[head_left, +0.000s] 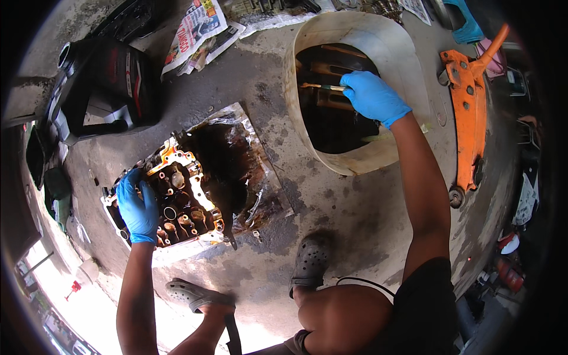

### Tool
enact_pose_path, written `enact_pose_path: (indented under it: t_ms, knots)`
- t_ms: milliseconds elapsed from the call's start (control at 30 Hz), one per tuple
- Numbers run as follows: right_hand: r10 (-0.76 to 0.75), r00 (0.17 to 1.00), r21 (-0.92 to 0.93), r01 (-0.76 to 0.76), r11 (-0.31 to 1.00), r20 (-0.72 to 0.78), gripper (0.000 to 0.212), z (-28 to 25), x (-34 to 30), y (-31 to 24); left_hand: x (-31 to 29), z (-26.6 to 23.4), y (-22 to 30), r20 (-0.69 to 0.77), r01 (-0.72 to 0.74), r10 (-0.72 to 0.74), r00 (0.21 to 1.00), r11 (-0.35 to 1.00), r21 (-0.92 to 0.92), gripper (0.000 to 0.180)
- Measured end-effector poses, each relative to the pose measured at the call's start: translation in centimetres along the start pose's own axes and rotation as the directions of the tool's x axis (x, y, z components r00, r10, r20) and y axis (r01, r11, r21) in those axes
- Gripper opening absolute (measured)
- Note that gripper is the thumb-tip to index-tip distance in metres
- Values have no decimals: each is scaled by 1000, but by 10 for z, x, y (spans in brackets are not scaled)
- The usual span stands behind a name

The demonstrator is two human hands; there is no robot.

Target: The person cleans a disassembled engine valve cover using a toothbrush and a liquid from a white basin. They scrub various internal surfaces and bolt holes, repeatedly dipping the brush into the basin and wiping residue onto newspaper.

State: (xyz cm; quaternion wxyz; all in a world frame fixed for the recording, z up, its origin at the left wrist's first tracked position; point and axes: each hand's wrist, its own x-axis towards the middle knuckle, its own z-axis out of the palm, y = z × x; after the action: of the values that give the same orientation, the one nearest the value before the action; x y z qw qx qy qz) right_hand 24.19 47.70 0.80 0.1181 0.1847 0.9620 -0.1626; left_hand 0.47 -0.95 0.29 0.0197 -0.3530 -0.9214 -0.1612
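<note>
My left hand [138, 207], in a blue glove, grips the left side of an oily engine cylinder head [198, 189], its fingers bent over the edge. The cylinder head lies on an oil-stained sheet [266, 177] on the floor, its bores and bolt holes facing up. Over a cut-down pale plastic tub [408, 65], my gloved right hand [376, 97] is closed around a thin paintbrush [322, 87]. One end of the brush sticks out leftward from the fingers. Dark liquid [337, 133] fills the tub's bottom, with brownish long parts [334, 68] partly showing in it.
A black oil jug [106, 89] stands at the far left. Newspaper sheets [198, 35] lie at the back, with metal parts on some. An orange floor jack [468, 118] is right of the tub. My clogs [310, 260] are close below the cylinder head and tub.
</note>
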Motion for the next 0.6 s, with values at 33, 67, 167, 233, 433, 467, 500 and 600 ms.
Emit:
enact_pose_path:
  t_ms: [33, 67, 167, 233, 433, 467, 500, 600]
  knots:
    - [57, 998, -49, -57, 997, -11, 15, 0, 2, -2, -2, 1, -3, 3, -14, 14, 1000, 1000, -19, 27]
    - [57, 998, -90, -54, 994, 32, 15, 1, 4, -6, -5, 2, -7, -14, -24, 23, 1000, 998, -49, 28]
    - [15, 976, -99, 7, 995, 217, 20, 1, 7, -17, -5, 4, -15, 46, 17, -8, 999, 984, -177, 29]
    - [64, 966, -93, -42, 995, 250, 25, -1, 6, -23, -3, 6, -18, 98, 96, -76, 992, 971, -220, 31]
    - [195, 980, 1, -195, 981, -31, 19, -5, -11, -50, -1, 18, -36, 102, -17, 31, 994, 991, -135, 38]
    - [194, 979, -32, -193, 981, 57, 20, -4, -12, -55, -1, 21, -39, 85, -43, 59, 995, 983, -178, 40]
    - [212, 971, -36, -209, 977, 107, 22, -3, -13, -59, 0, 23, -43, 94, -27, 46, 994, 980, -195, 41]
    - [212, 964, -119, -194, 974, 161, 24, 4, -10, -61, 1, 26, -45, 86, -9, 21, 996, 991, -134, 41]
